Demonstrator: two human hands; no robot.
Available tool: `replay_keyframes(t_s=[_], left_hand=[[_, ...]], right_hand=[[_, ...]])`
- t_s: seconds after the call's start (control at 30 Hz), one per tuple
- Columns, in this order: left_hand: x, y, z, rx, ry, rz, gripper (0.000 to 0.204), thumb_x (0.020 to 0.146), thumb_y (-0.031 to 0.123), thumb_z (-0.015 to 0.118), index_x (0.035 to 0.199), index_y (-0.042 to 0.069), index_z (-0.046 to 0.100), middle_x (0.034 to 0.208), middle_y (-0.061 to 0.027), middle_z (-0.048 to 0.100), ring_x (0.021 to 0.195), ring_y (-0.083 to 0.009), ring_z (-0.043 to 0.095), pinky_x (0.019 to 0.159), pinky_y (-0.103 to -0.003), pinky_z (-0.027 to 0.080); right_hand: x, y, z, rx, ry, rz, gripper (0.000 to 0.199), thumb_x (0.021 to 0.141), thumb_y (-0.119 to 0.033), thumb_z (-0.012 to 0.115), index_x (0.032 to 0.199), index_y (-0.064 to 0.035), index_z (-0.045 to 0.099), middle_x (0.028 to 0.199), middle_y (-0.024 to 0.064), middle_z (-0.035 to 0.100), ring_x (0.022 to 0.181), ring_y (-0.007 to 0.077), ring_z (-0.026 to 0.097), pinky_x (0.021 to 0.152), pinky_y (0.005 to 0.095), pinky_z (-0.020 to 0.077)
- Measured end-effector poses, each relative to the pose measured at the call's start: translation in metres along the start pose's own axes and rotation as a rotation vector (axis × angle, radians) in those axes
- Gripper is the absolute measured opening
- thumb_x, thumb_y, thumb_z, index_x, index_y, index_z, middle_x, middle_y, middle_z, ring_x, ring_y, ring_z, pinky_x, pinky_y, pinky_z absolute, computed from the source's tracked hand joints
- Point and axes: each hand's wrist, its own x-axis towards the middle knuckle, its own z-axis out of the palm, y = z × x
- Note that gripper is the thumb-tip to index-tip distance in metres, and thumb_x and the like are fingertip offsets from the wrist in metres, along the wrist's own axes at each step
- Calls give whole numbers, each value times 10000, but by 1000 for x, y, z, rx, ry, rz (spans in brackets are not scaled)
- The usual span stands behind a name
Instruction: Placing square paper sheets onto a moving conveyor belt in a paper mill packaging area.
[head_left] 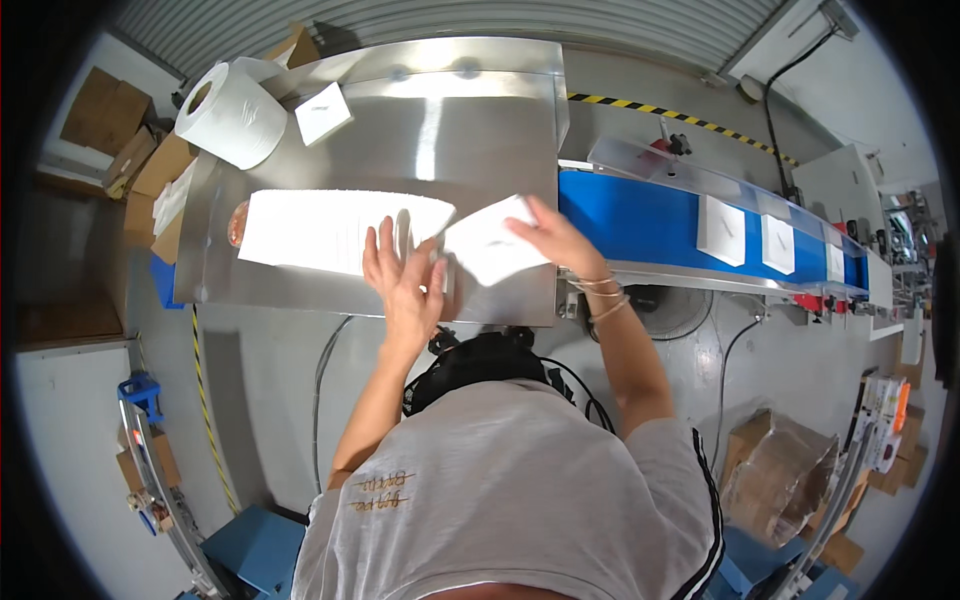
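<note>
My right hand [556,240] is closed on the near right corner of a flat white box [488,243], tilted over the right part of the steel table and slightly blurred. Beside it, my left hand [405,282] has its fingers spread at the right end of a long white row [310,230], which looks like thin white boxes packed side by side. The fingertips touch the row, and the thumb side is close to the held box. A reddish round thing [238,224] sits at the row's left end, partly hidden.
A blue conveyor belt [630,215] adjoins the steel table [450,130] on the right, carrying white boxes [720,232] under a clear guard [700,180]. On the table's far left stand a big white roll [232,115] and another white box [323,114]. Cartons [160,180] lie beyond the left edge.
</note>
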Motion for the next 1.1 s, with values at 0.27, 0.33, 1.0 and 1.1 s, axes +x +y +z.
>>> replay_keyframes(t_s=[0.27, 0.33, 1.0, 1.1], left_hand=[[0, -1, 0, 12, 34, -1, 364, 782, -3, 649, 1140, 61, 645, 1399, -218, 375, 1305, -449, 303, 1059, -540, 257], [0, -3, 3, -4, 36, 4, 355, 777, 0, 651, 1126, 64, 652, 1407, -210, 371, 1314, -447, 294, 1064, -540, 249], [3, -8, -2, -77, -8, 45, 303, 770, 49, 667, 1065, 109, 701, 1427, -197, 371, 1354, -433, 244, 1080, -535, 175], [3, -11, -4, -67, 16, 8, 228, 838, 185, 659, 1048, 105, 694, 1457, -182, 337, 1364, -422, 234, 1083, -519, 213]], right_hand=[[-36, 74, -169, -685, 796, 397, 590, 897, -418, 570, 1315, -14, 464, 1283, 183, 533, 1118, 330, 540, 926, 412, 434], [-47, 58, -153, -1287, 1137, 237, 634, 798, -442, 676, 1248, -26, 514, 1156, 180, 593, 992, 355, 578, 845, 430, 468], [40, -16, 30, -292, -244, -192, 423, 784, -129, 737, 1166, -88, 559, 1167, 68, 566, 1058, 178, 546, 874, 298, 472], [33, -8, 21, -254, -214, -150, 351, 854, -149, 687, 1166, -52, 563, 1117, 37, 572, 1016, 122, 531, 859, 277, 456]])
